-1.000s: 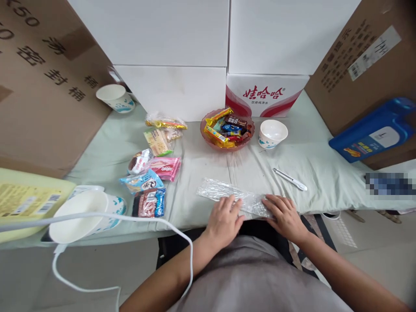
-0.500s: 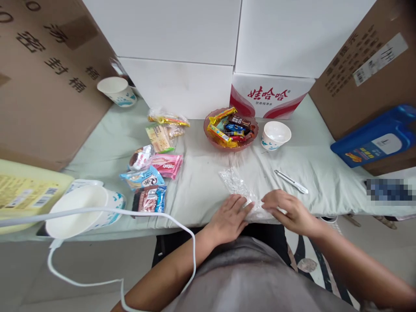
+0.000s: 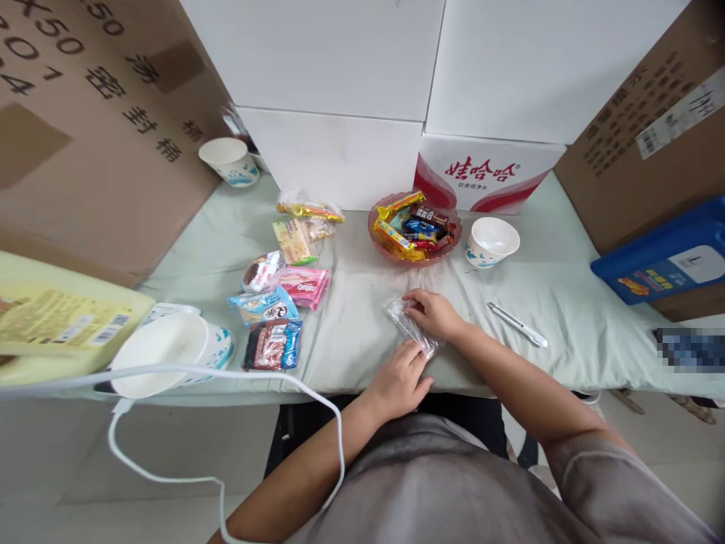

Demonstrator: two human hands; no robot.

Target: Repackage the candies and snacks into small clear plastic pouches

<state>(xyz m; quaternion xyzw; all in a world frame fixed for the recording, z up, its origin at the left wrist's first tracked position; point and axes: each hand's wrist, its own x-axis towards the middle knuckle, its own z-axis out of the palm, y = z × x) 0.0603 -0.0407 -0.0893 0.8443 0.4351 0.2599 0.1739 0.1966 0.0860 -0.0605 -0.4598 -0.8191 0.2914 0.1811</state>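
A crumpled clear plastic bag (image 3: 406, 323) lies on the pale green cloth in front of me, folded into a narrow strip. My left hand (image 3: 399, 381) rests on its near end, fingers stretched out and flat. At the far end my right hand (image 3: 435, 313) has its fingers bent and pinched on the plastic. Beyond it stands a pink glass bowl (image 3: 377, 245) holding several wrapped snacks (image 3: 422, 225). A white utility knife (image 3: 517, 325) lies to the right of my right hand.
Several packaged snacks (image 3: 304, 287) lie to the left. Paper cups stand at the right (image 3: 492, 243), back left (image 3: 229, 162) and front left (image 3: 212, 351). A white cable (image 3: 249, 372) crosses the front left. Cartons (image 3: 487, 177) border the back; a blue bottle (image 3: 662, 253) is at right.
My right hand has moved left and forward, from the near right end of the plastic bag to its far end. The bag is now narrower. My left hand remains on the near part.
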